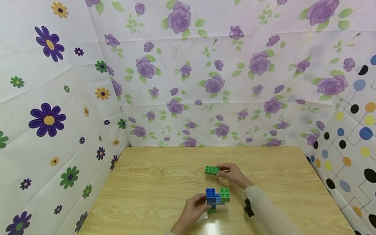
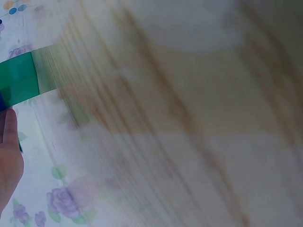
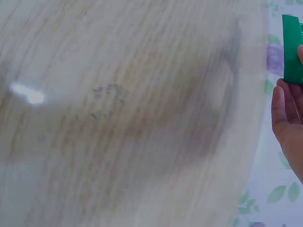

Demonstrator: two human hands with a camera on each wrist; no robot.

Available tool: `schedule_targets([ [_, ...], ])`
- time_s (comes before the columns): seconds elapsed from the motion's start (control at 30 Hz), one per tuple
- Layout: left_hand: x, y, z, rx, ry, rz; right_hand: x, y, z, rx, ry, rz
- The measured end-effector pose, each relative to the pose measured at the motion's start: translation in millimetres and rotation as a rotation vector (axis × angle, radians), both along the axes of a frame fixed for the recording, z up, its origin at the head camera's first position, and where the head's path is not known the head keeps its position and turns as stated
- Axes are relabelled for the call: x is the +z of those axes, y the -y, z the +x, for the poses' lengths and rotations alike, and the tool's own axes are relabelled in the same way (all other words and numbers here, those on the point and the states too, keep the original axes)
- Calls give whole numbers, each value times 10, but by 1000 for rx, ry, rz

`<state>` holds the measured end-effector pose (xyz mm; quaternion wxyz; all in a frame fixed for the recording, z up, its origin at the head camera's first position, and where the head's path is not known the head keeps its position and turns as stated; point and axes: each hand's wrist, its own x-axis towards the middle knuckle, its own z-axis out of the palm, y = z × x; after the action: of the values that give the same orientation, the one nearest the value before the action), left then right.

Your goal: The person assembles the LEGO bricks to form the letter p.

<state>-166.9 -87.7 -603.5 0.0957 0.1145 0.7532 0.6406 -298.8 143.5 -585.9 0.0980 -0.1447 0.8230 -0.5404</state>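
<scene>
My right hand [image 1: 232, 173] pinches the right end of a green toy building brick [image 1: 211, 170] with two rows of studs. In the right wrist view, that green brick [image 3: 292, 52] sits between the fingertips at the right edge. Closer to me, my left hand [image 1: 194, 209] grips the lower left side of a small brick structure. A dark blue brick [image 1: 210, 194] and a light green brick [image 1: 225, 195] stand on its lighter blue crosspiece [image 1: 218, 198], above a blue and green base [image 1: 212, 210]. In the left wrist view, the green base [image 2: 19, 73] shows above the left fingers [image 2: 9, 127].
A small black object [image 1: 248, 208] lies on the wooden table [image 1: 147, 189] beside the right sleeve [image 1: 264, 205]. Flowered cloth [image 1: 199, 81] hangs behind the table and at the left, dotted cloth [image 1: 349, 147] at the right.
</scene>
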Motion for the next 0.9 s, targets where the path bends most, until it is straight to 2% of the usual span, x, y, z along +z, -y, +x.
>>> schedule_targets([
  [0.23,9,-2,0,-9,5,12,215,-15,87,45,-16,-7],
  [0.47,-21,8,-12,-20,-21,21,341,-42,183,113,-24,-37],
  [0.7,-35,6,-15,-16,-25,29,489,-87,348,188,-85,-46],
  [0.9,-46,14,-8,-28,-24,24,562,-127,493,220,-88,-48],
])
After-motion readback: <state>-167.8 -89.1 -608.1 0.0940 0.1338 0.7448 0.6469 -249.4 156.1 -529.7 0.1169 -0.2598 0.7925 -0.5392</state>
